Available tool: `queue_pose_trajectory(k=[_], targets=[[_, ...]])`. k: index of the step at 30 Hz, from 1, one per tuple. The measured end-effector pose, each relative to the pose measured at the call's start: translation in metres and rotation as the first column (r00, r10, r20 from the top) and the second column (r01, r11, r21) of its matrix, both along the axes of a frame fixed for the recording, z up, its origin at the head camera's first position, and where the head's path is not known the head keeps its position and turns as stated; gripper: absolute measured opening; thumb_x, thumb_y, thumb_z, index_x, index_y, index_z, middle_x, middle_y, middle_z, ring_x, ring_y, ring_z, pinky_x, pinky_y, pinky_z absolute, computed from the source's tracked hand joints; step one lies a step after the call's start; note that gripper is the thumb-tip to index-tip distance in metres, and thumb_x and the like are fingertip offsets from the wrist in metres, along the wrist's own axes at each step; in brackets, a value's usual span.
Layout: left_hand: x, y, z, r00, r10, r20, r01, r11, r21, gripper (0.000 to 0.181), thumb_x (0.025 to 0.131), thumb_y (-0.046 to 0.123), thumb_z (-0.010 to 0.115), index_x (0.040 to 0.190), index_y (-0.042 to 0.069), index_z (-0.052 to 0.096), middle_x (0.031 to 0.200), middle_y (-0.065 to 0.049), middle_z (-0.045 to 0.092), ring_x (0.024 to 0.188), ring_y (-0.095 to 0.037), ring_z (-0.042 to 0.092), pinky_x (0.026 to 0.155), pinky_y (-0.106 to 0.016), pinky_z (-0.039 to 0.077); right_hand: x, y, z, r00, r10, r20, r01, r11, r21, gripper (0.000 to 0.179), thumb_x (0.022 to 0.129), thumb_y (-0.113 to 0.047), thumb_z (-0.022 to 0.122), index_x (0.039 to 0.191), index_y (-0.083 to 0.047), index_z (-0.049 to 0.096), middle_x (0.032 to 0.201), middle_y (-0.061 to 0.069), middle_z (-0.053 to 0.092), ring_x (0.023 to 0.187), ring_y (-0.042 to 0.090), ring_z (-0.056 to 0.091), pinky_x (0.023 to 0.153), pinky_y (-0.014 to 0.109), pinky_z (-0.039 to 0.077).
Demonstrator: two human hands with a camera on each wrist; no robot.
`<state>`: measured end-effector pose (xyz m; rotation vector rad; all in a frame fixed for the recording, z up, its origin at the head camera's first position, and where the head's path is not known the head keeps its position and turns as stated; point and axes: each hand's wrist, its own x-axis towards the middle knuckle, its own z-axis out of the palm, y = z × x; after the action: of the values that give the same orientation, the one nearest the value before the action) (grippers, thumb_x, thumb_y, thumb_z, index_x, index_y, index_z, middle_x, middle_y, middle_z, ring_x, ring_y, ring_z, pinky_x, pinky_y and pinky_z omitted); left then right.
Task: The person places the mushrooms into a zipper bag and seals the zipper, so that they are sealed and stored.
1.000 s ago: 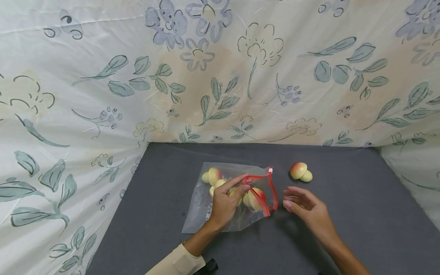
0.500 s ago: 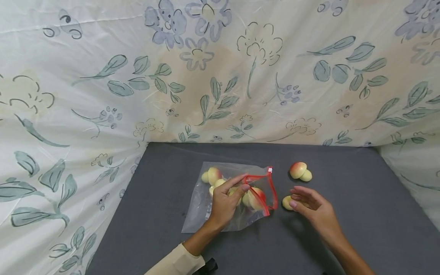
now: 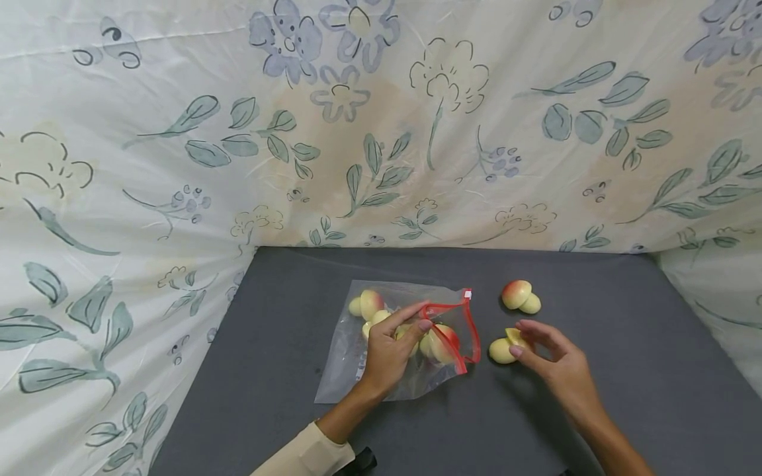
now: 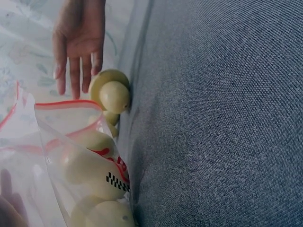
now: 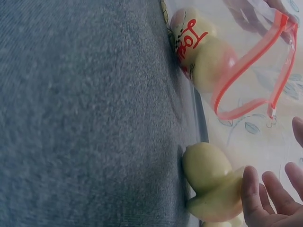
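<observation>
My left hand (image 3: 389,350) pinches the upper layer of a clear zip bag (image 3: 342,377) near its red-edged mouth (image 3: 474,330), which gapes to the right. Several yellow-and-red toy mushrooms (image 3: 373,304) lie inside it, partly covered by the hand. Just right of the mouth, a loose mushroom (image 3: 501,351) lies on the grey surface. Beside its cap is my right hand (image 3: 562,367), fingers spread and loosely bent; in the left wrist view that hand (image 4: 80,42) has straight fingers above the mushroom (image 4: 115,97). Whether a fingertip touches it is hard to tell.
A second loose mushroom (image 3: 516,295) rests farther back, behind the right hand. The dark grey tabletop (image 3: 268,317) ends at a floral cloth (image 3: 381,165) hanging behind and along both sides.
My right hand has shifted slightly right, uncovering the nearer mushroom, which stays about where it was. My left hand and the bag have kept their place.
</observation>
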<state>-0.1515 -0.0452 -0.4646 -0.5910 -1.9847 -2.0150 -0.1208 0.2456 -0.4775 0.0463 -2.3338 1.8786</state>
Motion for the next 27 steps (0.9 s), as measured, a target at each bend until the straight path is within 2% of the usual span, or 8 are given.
queue_pose_trajectory(k=[6,12,21,27], targets=[[0.001,0.0,0.001,1.0,0.0,0.0,0.0,1.0,0.002,0.037,0.098,0.004,0.075,0.135,0.004,0.072,0.115,-0.015,0.079,0.108,-0.013,0.073,0.09,-0.03,0.061,-0.001,0.004,-0.002,0.999,-0.04,0.016,0.039,0.995,0.09,0.05,0.095,-0.013,0.082,0.142,-0.005,0.064,0.127,-0.022,0.07,0.121,0.001,0.061,0.09,0.01,0.051],[0.001,0.0,0.002,1.0,0.002,0.019,-0.002,1.0,-0.002,0.037,0.098,0.004,0.075,0.135,0.005,0.072,0.115,-0.013,0.079,0.108,-0.014,0.073,0.091,-0.03,0.061,-0.004,0.008,-0.003,0.997,-0.072,0.04,0.067,0.991,0.117,0.055,0.095,-0.018,0.083,0.145,-0.007,0.062,0.126,-0.024,0.069,0.12,-0.005,0.06,0.09,0.008,0.048],[0.001,0.0,0.002,1.0,0.006,0.014,-0.006,1.0,-0.002,0.037,0.098,0.004,0.075,0.134,0.004,0.072,0.115,-0.016,0.079,0.106,-0.013,0.073,0.09,-0.029,0.06,-0.013,0.015,-0.01,0.988,-0.091,0.124,0.064,0.975,0.211,0.065,0.095,-0.031,0.084,0.151,-0.011,0.058,0.133,-0.013,0.069,0.119,-0.01,0.056,0.09,0.01,0.043],[0.001,0.0,0.002,1.0,0.005,0.027,-0.005,1.0,0.002,0.036,0.098,0.005,0.076,0.134,0.005,0.073,0.114,-0.015,0.079,0.105,-0.013,0.073,0.089,-0.03,0.061,-0.017,0.017,-0.013,0.985,-0.085,0.147,0.043,0.963,0.266,0.067,0.096,-0.036,0.082,0.153,-0.011,0.057,0.141,0.005,0.066,0.117,-0.011,0.054,0.087,0.008,0.042]])
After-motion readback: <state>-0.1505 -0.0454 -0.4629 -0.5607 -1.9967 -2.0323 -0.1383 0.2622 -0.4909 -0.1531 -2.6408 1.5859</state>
